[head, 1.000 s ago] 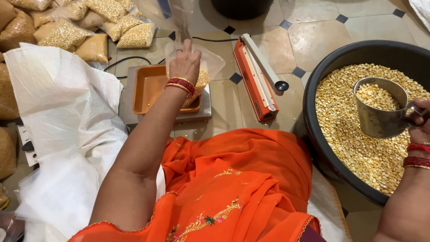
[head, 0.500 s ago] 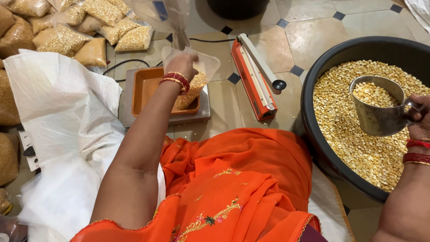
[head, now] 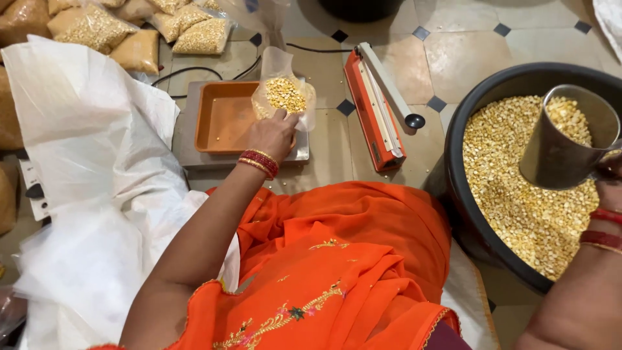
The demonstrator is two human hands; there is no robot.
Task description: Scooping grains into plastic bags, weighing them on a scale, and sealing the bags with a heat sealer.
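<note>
Over the orange tray (head: 223, 116), pinching the part-filled clear bag (head: 285, 97) in left-hand fingers (head: 280, 116), right hand (head: 609, 175) gripping the metal cup (head: 564, 139) for pouring next.

A clear plastic bag (head: 284, 91), partly filled with yellow split lentils, stands open-mouthed over an orange tray (head: 223, 116). A steel mug (head: 562, 139), heaped with lentils, hangs tilted above a black tub (head: 466, 123).
</note>
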